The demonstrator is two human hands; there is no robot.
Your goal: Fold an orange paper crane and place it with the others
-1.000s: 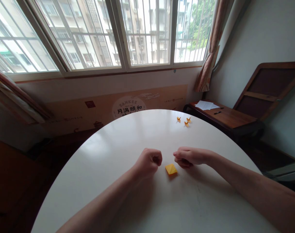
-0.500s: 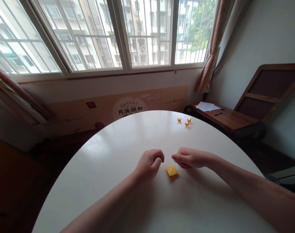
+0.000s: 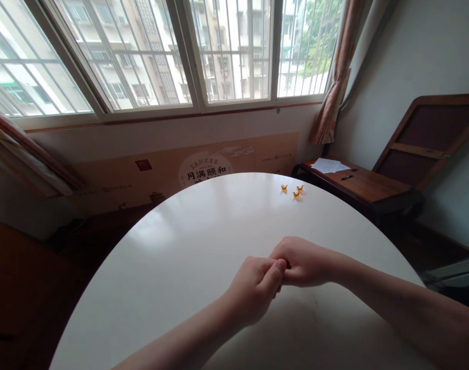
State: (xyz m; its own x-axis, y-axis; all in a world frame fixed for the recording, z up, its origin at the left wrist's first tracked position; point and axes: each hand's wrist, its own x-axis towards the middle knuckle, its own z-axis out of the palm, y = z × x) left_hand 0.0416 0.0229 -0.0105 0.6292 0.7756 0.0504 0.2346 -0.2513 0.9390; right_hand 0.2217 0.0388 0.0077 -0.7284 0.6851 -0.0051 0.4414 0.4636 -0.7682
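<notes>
My left hand [image 3: 253, 288] and my right hand [image 3: 306, 262] meet over the near middle of the white round table [image 3: 173, 267]. The left hand is closed, its thumb lying on top near the right hand's fingers. Curled inward, the fingers of my right hand touch those of the left. The folded yellow paper square seen earlier is hidden, in or beneath the hands; I cannot tell which. Beyond them, toward the table's far edge, stand three small orange-yellow origami cranes [image 3: 296, 196].
A dark wooden bench [image 3: 373, 182] at right carries white papers [image 3: 330, 165] and a small black object [image 3: 347, 178]. Barred windows [image 3: 234, 56] and curtains [image 3: 330, 113] line the far wall. A printed beige panel [image 3: 161, 164] stands below the windows.
Both hands have come together over the spot where the folded yellow paper lay, and it is now out of sight. The left hand moved right and nearer; its thumb is now on top.
</notes>
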